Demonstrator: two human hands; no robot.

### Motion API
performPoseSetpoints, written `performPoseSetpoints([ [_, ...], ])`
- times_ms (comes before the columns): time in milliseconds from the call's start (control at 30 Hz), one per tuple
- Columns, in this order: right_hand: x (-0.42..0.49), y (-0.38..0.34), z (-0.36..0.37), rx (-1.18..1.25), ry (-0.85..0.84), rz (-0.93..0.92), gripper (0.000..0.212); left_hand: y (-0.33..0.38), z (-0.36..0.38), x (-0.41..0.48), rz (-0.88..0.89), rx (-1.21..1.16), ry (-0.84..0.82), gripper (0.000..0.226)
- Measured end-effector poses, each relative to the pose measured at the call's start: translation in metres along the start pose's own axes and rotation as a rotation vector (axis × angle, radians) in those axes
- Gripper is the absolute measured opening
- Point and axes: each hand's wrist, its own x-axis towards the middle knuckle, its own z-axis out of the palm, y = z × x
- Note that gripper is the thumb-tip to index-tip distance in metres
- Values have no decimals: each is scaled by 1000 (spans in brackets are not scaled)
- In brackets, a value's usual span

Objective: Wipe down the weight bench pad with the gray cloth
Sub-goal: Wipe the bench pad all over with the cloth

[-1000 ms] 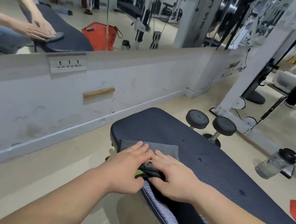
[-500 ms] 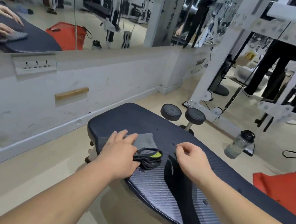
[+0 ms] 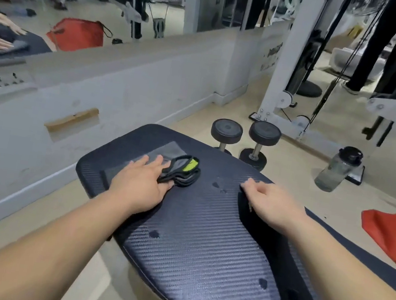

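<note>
With the gray cloth (image 3: 165, 150) at the far end of the bench pad (image 3: 202, 249) under the left hand (image 3: 139, 184), fingers flat and spread, best lift off the strap bundle (image 3: 184, 171) touching it, then press evenly across the dark spots (image 3: 216, 184); the right hand (image 3: 276, 206) rests mid-pad, fingers loosely curled, empty.

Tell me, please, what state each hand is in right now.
Left hand: open, pressing flat on the gray cloth.
Right hand: open, fingers loosely curled, resting on the bench pad, holding nothing.
</note>
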Motion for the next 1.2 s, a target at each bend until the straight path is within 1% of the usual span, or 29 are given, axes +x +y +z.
performPoseSetpoints([
  [67,6,10,5,-43,-55,-61,65,10,-8,24,-51,11,-1,69],
  [133,10,16,6,-28,-77,-64,73,29,-14,43,-91,25,-2,67],
  [200,11,19,4,15,-85,-50,78,56,-11,48,-59,51,22,63],
  [267,12,18,-1,51,-89,-52,77,81,3,34,80,98,75,58],
  [333,9,19,-5,87,-84,-44,73,89,17,13,282,175,124,56],
  [367,8,20,-6,109,-79,-43,73,86,16,8,349,211,119,56],
  [400,8,21,-6,131,-78,-43,74,80,11,12,380,237,101,58],
  [433,9,21,-5,147,-84,-45,75,72,6,23,366,252,89,58],
  [467,10,21,-5,150,-94,-46,75,67,0,35,310,264,76,58],
  [567,10,21,-6,142,-104,-42,76,77,-6,58,78,188,69,55],
  [633,10,19,-7,143,-107,-43,78,99,8,51,66,122,98,54],
  [667,10,18,-9,141,-109,-45,77,108,16,40,113,98,106,54],
  [733,8,17,-11,137,-110,-53,76,114,26,8,270,65,113,50],
  [800,8,17,-11,145,-112,-51,77,102,22,-10,407,84,97,45],
  [833,7,18,-11,149,-114,-42,77,90,17,-6,432,118,81,43],
  [867,7,19,-10,148,-116,-35,78,78,13,5,409,158,82,42],
  [900,8,19,-10,145,-115,-31,78,67,9,18,340,203,102,41],
  [933,9,19,-9,146,-116,-33,78,61,4,29,227,226,135,41],
  [1000,10,18,-10,145,-119,-49,75,67,1,42,1,170,193,44],
  [1033,9,18,-11,146,-123,-58,73,79,5,42,-44,149,203,46],
  [1067,7,17,-12,156,-125,-64,72,92,12,38,-34,142,200,47],
  [1100,6,16,-13,170,-124,-66,71,105,19,29,30,137,188,48],
  [1167,4,15,-16,216,-114,-47,71,120,25,3,236,145,141,49],
  [1200,3,13,-18,259,-80,-48,68,118,23,-4,309,158,107,49],
])
